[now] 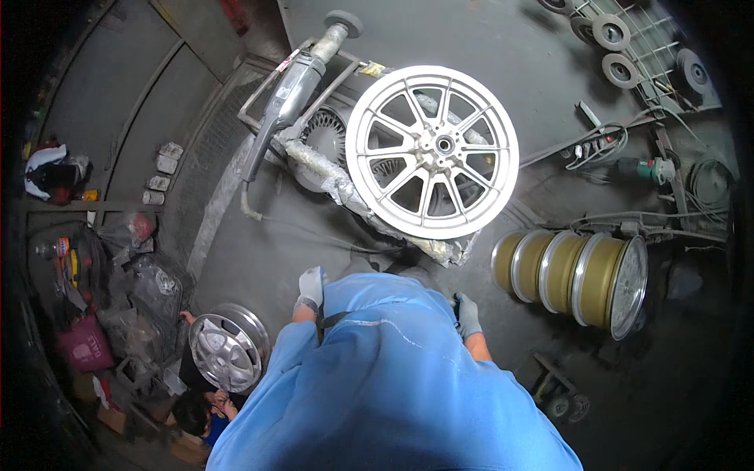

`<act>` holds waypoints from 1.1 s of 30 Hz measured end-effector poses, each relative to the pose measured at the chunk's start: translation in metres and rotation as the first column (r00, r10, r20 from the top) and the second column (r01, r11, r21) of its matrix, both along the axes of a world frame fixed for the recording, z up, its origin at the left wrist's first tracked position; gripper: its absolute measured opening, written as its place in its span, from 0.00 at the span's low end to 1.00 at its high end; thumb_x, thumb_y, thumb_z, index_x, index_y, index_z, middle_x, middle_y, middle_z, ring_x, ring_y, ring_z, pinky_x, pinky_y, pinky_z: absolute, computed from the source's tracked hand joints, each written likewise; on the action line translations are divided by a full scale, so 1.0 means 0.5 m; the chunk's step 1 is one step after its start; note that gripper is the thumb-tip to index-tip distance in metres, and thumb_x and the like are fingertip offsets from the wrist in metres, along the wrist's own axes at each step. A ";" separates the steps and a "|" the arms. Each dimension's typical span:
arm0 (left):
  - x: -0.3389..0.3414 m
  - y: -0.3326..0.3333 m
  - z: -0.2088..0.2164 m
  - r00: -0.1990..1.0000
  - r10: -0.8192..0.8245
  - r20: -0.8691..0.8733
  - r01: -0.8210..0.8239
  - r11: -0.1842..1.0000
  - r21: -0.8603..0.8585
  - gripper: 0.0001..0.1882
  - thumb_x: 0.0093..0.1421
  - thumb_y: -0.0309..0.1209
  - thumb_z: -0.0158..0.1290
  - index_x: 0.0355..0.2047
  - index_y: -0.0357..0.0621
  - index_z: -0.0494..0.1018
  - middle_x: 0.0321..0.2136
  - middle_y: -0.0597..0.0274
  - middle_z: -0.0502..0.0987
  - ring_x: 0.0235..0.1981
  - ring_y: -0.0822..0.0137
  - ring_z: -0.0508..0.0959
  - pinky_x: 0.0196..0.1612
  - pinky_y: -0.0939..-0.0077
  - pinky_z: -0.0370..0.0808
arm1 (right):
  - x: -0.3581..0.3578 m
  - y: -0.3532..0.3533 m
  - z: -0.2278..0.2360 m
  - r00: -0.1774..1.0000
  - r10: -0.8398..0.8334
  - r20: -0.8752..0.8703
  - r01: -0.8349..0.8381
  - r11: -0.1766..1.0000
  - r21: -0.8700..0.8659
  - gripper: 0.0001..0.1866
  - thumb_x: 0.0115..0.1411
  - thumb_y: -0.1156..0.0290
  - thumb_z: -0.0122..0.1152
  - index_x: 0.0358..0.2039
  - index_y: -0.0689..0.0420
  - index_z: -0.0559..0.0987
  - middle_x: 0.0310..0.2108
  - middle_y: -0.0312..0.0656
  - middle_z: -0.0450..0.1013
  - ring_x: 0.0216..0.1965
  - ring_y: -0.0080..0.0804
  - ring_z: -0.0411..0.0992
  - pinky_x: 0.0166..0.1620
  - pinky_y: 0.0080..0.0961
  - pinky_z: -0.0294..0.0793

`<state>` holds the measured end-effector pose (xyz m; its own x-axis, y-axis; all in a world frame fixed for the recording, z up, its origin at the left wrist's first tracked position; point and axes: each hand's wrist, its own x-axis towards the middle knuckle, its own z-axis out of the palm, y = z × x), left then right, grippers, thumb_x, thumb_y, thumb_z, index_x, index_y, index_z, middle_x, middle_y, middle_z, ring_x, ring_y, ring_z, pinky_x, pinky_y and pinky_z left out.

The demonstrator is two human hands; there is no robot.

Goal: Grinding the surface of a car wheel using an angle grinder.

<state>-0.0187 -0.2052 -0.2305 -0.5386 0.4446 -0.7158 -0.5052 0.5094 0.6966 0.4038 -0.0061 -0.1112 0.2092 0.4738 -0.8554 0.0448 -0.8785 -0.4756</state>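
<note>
My left hand [311, 285], in a pale work glove, hangs beside my left hip against the blue smock [393, 330]. On the other side my right hand [469, 315], in a grey glove, is down by my right hip, close to a small dark patch whose kind I cannot make out. The fingers of both hands are too small and partly hidden to read. Ahead of me, apart from both hands, a silver multi-spoke wheel rim [444, 224] lies face up on a wrapped metal stand [338, 184]. A long grey power grinder [294, 94] with a round wheel at its tip rests left of it.
Gold-barrelled wheel rims [555, 271] lie in a row on the right. A wire rack [652, 55] holds abrasive discs, with a green power tool [656, 170] and cables below. At lower left, another person [216, 408] is beside a silver wheel [228, 353], near bags [86, 345].
</note>
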 end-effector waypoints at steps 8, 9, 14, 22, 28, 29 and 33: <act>-0.065 -0.014 -0.009 0.745 -0.501 -0.441 0.532 0.844 -0.060 0.11 0.62 0.34 0.55 0.21 0.50 0.72 0.18 0.61 0.75 0.19 0.60 0.76 0.24 0.61 0.72 | -0.037 -0.035 0.045 0.998 -0.067 0.014 0.066 0.998 0.023 0.11 0.65 0.65 0.56 0.27 0.56 0.77 0.20 0.38 0.72 0.18 0.32 0.68 0.24 0.33 0.68; -0.040 0.019 0.038 0.232 -0.571 -0.787 0.672 0.679 -0.295 0.11 0.59 0.33 0.58 0.21 0.49 0.71 0.18 0.60 0.76 0.21 0.56 0.77 0.27 0.58 0.74 | -0.022 -0.037 0.030 0.989 -0.151 0.007 0.151 0.989 0.011 0.11 0.65 0.66 0.56 0.27 0.57 0.76 0.20 0.38 0.71 0.18 0.32 0.68 0.23 0.33 0.67; -0.036 0.058 0.068 0.587 -0.657 -0.473 0.653 0.729 -0.204 0.23 0.66 0.44 0.46 0.28 0.38 0.81 0.26 0.51 0.83 0.27 0.57 0.82 0.35 0.58 0.76 | 0.031 -0.095 -0.008 0.986 -0.159 -0.046 0.164 0.979 0.118 0.08 0.66 0.66 0.54 0.33 0.56 0.77 0.24 0.41 0.74 0.21 0.32 0.70 0.25 0.34 0.69; -0.024 0.136 0.100 0.966 -0.240 0.099 0.245 0.969 -0.041 0.19 0.64 0.40 0.50 0.25 0.37 0.76 0.23 0.51 0.79 0.23 0.58 0.80 0.27 0.65 0.76 | 0.122 0.046 0.088 0.824 -0.460 -0.330 0.536 0.822 0.191 0.18 0.72 0.54 0.51 0.49 0.55 0.76 0.37 0.41 0.77 0.29 0.31 0.73 0.30 0.32 0.72; -0.032 0.185 0.113 0.969 -0.098 0.229 0.112 0.992 -0.050 0.13 0.60 0.37 0.50 0.25 0.41 0.74 0.21 0.56 0.76 0.21 0.59 0.77 0.24 0.63 0.74 | 0.126 0.475 0.419 0.817 -0.226 -0.530 0.572 0.429 0.699 0.11 0.70 0.58 0.59 0.41 0.50 0.81 0.30 0.31 0.75 0.30 0.23 0.74 0.34 0.24 0.75; -0.036 0.186 0.098 0.958 -0.088 0.273 0.100 0.995 -0.029 0.12 0.59 0.37 0.51 0.25 0.41 0.74 0.20 0.57 0.76 0.20 0.59 0.77 0.24 0.64 0.73 | 0.135 0.535 0.492 0.921 -0.146 -0.360 0.387 0.429 0.816 0.13 0.70 0.56 0.60 0.44 0.51 0.82 0.32 0.33 0.78 0.31 0.24 0.76 0.34 0.24 0.76; -0.011 0.190 0.078 0.962 -0.058 0.268 0.073 0.996 -0.046 0.09 0.60 0.35 0.50 0.28 0.45 0.73 0.24 0.55 0.75 0.26 0.55 0.78 0.27 0.56 0.72 | 0.152 0.760 0.726 0.980 0.015 -0.198 0.184 0.303 0.935 0.16 0.72 0.54 0.58 0.46 0.55 0.80 0.33 0.35 0.79 0.29 0.24 0.78 0.32 0.22 0.76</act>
<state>-0.0243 -0.1100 -0.1916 -0.2963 0.4285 -0.8536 -0.6328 0.5813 0.5115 0.4798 0.3739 0.2519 0.2288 0.9619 0.1496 -0.1531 0.1874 -0.9703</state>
